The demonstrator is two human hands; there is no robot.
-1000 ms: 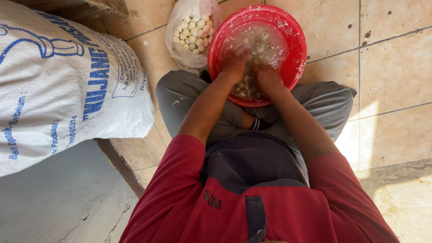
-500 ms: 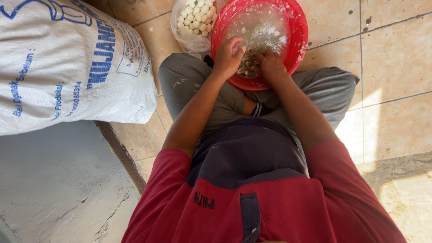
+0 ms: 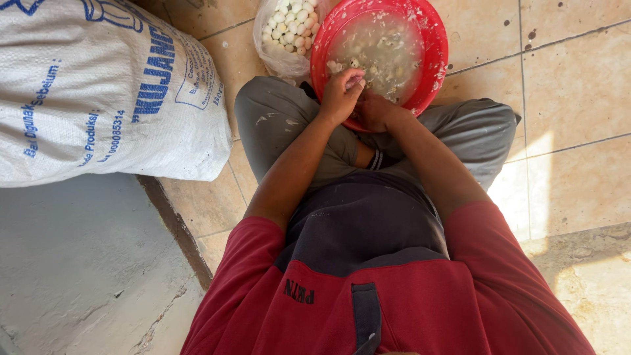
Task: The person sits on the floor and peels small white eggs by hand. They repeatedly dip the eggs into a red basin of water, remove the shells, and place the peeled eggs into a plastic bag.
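Down at floor level: both hands at a red basin, peeling small white pieces.

Head view, top centre of frame: red basin (image 3: 434,39) rests on the tiled floor (image 3: 578,85) against the crossed legs, holding cloudy water with pale pieces and loose skins. Left hand (image 3: 340,95) sits on the near rim, fingers pinched narrow around one small white piece (image 3: 355,80). Right hand (image 3: 376,110) lies just beside it, curled; what it holds, if anything, I cannot tell. Clear bag (image 3: 284,33), upper centre and touching the basin's left side, already holds a good heap of clean white pieces; plenty remain in the water, so roughly midway by my reckoning. White printed sack (image 3: 98,92) fills upper left. Basin top and bag are cropped; the basin's contents are blurred.
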